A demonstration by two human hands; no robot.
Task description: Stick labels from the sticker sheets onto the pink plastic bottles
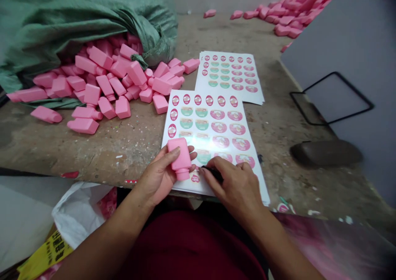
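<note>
My left hand (163, 168) is closed around a pink plastic bottle (180, 154), its neck tilted down toward me. My right hand (236, 181) grips a small black tool (213, 173) whose kind I cannot make out. The tool is just right of the bottle, low over a sheet of stickers (212, 100). Rows of round red, green and pink labels cover this sheet, which lies on a stack. Near the tool's tip a small red-and-white label (194, 178) shows beside the bottle neck. Part of the sheet is hidden under both hands.
Many pink bottles (93, 94) spill from a green sack (93, 11) at the left. Behind the front stack lies another sticker sheet (229, 98). More bottles are heaped (293, 13) at the back right. A brown case (326, 153) and a black wire frame (334, 118) stand right.
</note>
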